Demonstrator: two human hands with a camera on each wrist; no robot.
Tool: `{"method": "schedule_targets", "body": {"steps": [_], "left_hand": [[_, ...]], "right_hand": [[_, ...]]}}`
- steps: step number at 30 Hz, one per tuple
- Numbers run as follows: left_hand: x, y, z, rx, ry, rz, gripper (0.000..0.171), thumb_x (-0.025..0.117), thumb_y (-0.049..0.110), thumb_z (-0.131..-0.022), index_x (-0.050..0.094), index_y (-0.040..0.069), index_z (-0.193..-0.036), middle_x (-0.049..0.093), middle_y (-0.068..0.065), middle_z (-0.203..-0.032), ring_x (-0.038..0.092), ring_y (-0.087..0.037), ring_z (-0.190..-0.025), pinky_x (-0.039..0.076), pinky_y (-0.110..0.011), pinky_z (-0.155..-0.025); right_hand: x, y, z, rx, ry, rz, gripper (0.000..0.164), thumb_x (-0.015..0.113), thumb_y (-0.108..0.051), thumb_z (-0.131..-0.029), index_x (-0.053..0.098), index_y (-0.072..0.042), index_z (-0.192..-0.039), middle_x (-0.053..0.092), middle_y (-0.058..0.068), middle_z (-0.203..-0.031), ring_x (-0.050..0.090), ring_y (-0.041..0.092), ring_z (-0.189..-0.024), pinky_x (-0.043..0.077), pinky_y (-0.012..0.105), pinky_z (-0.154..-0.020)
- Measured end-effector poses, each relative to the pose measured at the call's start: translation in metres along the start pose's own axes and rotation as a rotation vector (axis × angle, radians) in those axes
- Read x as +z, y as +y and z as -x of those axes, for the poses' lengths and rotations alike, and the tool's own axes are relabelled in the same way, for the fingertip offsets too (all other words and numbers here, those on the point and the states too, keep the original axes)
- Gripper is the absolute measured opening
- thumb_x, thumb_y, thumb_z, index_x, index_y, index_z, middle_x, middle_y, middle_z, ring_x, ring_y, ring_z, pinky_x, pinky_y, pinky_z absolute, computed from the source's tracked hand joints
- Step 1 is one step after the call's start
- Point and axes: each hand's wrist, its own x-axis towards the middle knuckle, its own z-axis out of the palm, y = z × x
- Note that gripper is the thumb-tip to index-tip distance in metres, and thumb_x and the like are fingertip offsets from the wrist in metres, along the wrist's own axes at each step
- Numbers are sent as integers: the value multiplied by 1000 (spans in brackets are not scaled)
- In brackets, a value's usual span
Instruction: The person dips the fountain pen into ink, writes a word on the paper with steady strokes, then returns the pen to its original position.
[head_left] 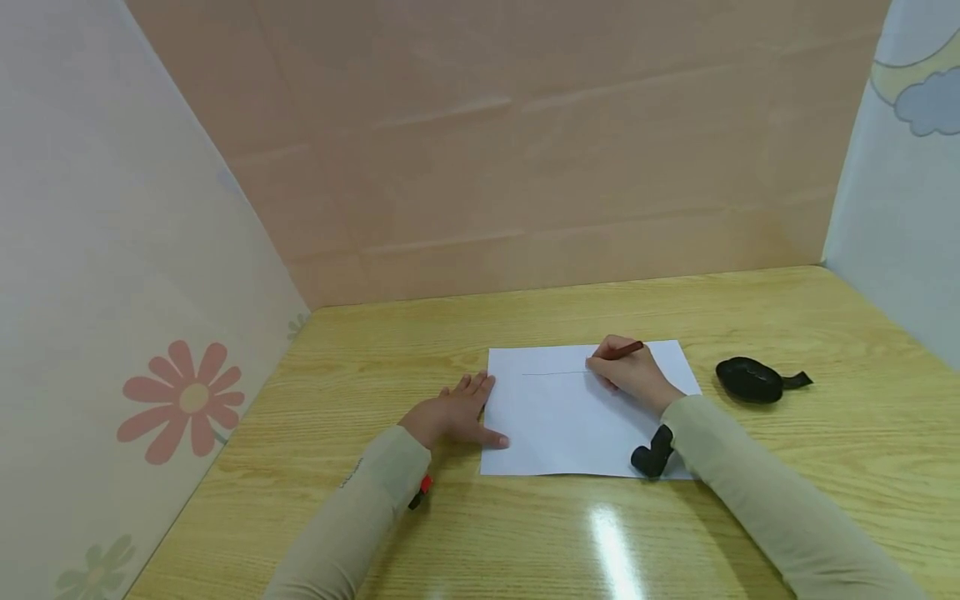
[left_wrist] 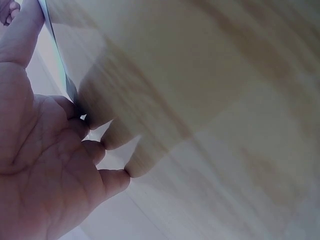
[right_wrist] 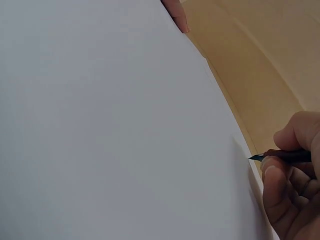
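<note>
A white sheet of paper [head_left: 555, 425] lies on the wooden table, with one thin, nearly level line across its upper part. My right hand [head_left: 628, 367] pinches a dark reddish-brown pen [head_left: 627, 351] between thumb and fingers, at the right end of that line. In the right wrist view the pointed tip of the pen [right_wrist: 257, 157] is seen by the paper [right_wrist: 125, 120]. My left hand [head_left: 459, 412] rests at the sheet's left edge, its thumb on the paper and its fingers spread. The left wrist view shows the palm of the left hand [left_wrist: 45, 150] and fingertips touching down.
A shiny black oval object with a short tail [head_left: 750, 381] lies on the table [head_left: 360, 350] right of the paper. A brown covered wall [head_left: 555, 150] stands behind, with patterned panels at both sides. A black wrist device [head_left: 654, 452] hangs below the right sleeve.
</note>
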Motion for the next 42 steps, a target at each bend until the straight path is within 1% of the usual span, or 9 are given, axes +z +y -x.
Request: {"method": "schedule_targets", "body": {"steps": [6, 9, 14, 21, 28, 37, 42], "left_hand": [[-1, 1, 1, -5, 0, -3, 104, 64, 58, -78, 4, 13, -150, -1, -2, -157, -2, -25, -143, 5, -50, -113], [-2, 2, 1, -9, -4, -4, 104, 64, 58, -78, 4, 14, -150, -1, -2, -157, -3, -25, -143, 5, -50, -113], [-1, 2, 1, -4, -8, -7, 104, 63, 58, -78, 3, 13, -150, -1, -2, -157, -3, -24, -143, 5, -50, -113], [-1, 3, 0, -3, 1, 1, 104, 64, 57, -78, 4, 14, -150, -1, -2, -157, -2, -24, -144, 5, -50, -113], [-1, 2, 0, 6, 6, -32, 104, 62, 59, -78, 2, 14, -150, -2, -1, -157, -2, -24, -143, 6, -49, -113], [-1, 2, -1, 5, 8, -28, 104, 62, 59, -78, 3, 13, -150, -1, -2, -157, -1, -25, -143, 7, -49, -113], [-1, 2, -1, 8, 10, -20, 104, 62, 59, -78, 4, 13, -150, -1, -2, -157, -1, -25, -144, 7, -49, -113]], "right_hand": [[2, -4, 4, -49, 14, 64, 15, 62, -21, -84, 58, -6, -83, 51, -1, -52, 47, 14, -50, 36, 25, -49], [3, -5, 6, -69, 18, 79, 16, 62, -22, -84, 58, -7, -81, 51, 0, -53, 47, 15, -51, 36, 25, -50], [3, -5, 8, -73, 28, 83, 15, 62, -21, -84, 58, -6, -81, 53, 1, -54, 48, 14, -51, 38, 25, -49], [2, -7, 10, -76, 18, 89, 16, 62, -21, -84, 58, -6, -81, 54, 1, -54, 49, 15, -50, 39, 25, -48], [3, -6, 12, -48, 8, 69, 15, 62, -20, -83, 58, -6, -82, 53, 1, -53, 49, 14, -48, 38, 26, -48], [5, -6, 15, -64, 6, 106, 13, 60, -19, -82, 56, -7, -80, 53, 0, -52, 49, 14, -47, 38, 25, -48], [6, -8, 17, -73, -4, 99, 12, 60, -18, -82, 57, -7, -79, 52, 0, -51, 48, 14, -47, 37, 25, -47]]}}
